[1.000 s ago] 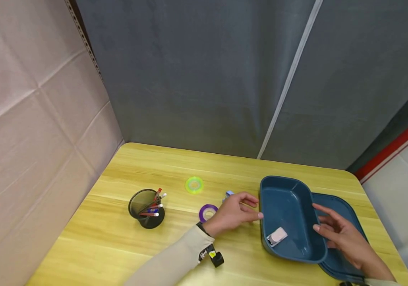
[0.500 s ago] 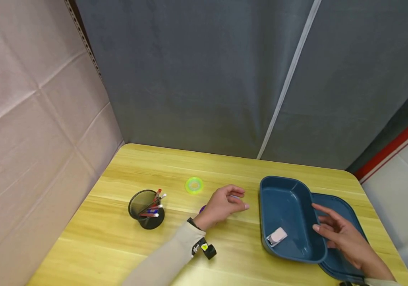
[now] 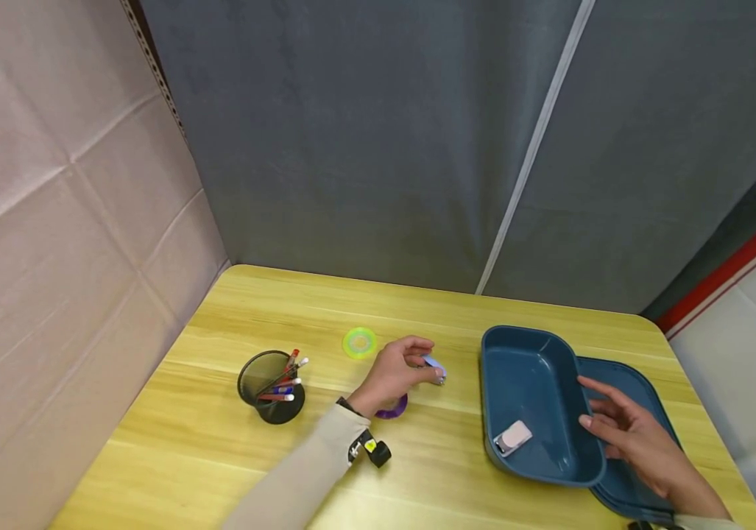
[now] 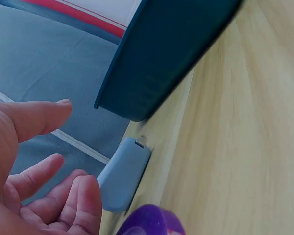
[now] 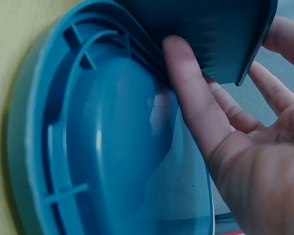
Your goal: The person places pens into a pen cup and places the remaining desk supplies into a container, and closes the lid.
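My left hand (image 3: 387,374) is over the table, fingers loosely bent and holding nothing. Right by its fingertips lies a light blue oblong item (image 4: 122,174) with a small clear tip; in the head view the hand partly covers it. A purple tape roll (image 4: 149,220) sits under the wrist side of that hand. My right hand (image 3: 639,438) holds the right wall of a dark blue plastic box (image 3: 530,375), thumb over the rim and other fingers (image 5: 186,73) along the outside. Inside the box lies a small whitish item (image 3: 515,437) with a shiny end.
The box's matching blue lid (image 3: 636,482) lies to its right, partly under it. A yellow-green tape roll (image 3: 359,343) is farther back on the wooden table (image 3: 172,442). At left stands a black mesh cup (image 3: 265,379) tilted, with several pens. A grey curtain (image 3: 364,147) closes the back.
My left hand has moved left, away from the box's left rim, to the light blue item, covering more of the purple tape roll. My right hand and the box have stayed put.
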Motion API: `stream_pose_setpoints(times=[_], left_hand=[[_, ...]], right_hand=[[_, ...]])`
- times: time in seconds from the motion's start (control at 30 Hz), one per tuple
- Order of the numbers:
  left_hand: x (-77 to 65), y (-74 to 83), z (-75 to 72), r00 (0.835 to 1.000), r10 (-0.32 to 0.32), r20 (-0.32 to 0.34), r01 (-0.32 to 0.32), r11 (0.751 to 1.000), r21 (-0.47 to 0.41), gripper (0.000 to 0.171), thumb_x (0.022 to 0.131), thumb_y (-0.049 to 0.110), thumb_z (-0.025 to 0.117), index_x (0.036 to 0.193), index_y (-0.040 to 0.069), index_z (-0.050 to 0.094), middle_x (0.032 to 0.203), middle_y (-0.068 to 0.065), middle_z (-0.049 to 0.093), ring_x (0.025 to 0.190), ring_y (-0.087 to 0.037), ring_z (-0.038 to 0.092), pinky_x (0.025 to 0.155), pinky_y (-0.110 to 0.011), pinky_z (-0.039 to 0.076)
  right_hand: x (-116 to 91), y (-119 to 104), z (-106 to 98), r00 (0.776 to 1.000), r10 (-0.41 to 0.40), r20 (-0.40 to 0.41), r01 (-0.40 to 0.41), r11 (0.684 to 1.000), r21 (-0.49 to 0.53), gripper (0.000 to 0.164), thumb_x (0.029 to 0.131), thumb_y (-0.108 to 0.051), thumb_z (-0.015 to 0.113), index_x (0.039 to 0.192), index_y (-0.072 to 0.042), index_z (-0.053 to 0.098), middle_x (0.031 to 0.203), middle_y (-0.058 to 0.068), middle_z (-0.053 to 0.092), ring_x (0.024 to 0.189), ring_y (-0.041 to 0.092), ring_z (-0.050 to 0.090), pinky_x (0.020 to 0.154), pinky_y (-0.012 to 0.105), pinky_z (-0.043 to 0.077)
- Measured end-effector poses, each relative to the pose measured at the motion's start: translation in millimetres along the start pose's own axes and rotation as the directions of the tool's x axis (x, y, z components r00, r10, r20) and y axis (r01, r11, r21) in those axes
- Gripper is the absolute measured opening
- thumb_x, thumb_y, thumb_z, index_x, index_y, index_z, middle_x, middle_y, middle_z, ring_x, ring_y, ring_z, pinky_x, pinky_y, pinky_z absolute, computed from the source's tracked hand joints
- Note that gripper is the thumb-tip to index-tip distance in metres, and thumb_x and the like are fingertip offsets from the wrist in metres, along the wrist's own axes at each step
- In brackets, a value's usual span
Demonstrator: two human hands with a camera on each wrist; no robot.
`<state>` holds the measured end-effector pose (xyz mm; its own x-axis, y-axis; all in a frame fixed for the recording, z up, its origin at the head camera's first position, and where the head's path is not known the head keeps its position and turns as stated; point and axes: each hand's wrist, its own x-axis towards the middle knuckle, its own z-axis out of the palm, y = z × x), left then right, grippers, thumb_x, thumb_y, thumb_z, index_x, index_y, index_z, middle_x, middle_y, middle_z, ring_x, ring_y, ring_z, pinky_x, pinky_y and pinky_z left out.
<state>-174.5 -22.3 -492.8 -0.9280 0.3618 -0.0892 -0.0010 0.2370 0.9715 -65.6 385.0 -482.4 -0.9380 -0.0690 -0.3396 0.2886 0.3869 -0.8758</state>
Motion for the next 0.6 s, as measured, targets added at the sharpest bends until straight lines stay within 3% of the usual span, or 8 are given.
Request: stream_pose_setpoints(times=[0.13,0.3,0.6], left_hand=[[2.9,-3.3,-1.7,1.0,-0.019,-0.017,0.019,1.0,0.004,0.055,0.087,0.026,0.089,0.136,0.013,0.069,0.121,-0.008,0.071,0.104,-0.019,0.063,0.078,-0.031,0.055],[4.7,-7.0,-2.7,0.999,-0.026,-0.029,0.027,0.999,0.037,0.054,0.086,0.027,0.09,0.135,0.015,0.07,0.116,-0.007,0.069,0.105,-0.02,0.06,0.081,-0.032,0.054],[9.5,-11.8,-3.0,0.998,-0.058,-0.006,0.058,0.997,0.053,0.07,0.081,0.02,0.093,0.144,0.013,0.063,0.128,-0.004,0.069,0.11,-0.02,0.062,0.095,-0.036,0.057]], right_hand=[[0,-1,0,1.0,0.003,0.0,-0.003,1.0,0.004,0.072,0.11,-0.024,0.06,0.17,-0.023,0.02,0.16,0.033,0.03,0.106,-0.013,0.057,0.08,0.041,0.065],[0,-2,1,1.0,0.005,-0.002,-0.005,1.0,0.012,0.072,0.11,-0.023,0.06,0.17,-0.023,0.02,0.16,0.032,0.031,0.106,-0.012,0.058,0.08,0.041,0.065],[0,-1,2,1.0,0.004,-0.003,-0.004,1.0,0.013,0.072,0.11,-0.023,0.06,0.17,-0.022,0.02,0.16,0.033,0.031,0.106,-0.012,0.059,0.081,0.042,0.066]])
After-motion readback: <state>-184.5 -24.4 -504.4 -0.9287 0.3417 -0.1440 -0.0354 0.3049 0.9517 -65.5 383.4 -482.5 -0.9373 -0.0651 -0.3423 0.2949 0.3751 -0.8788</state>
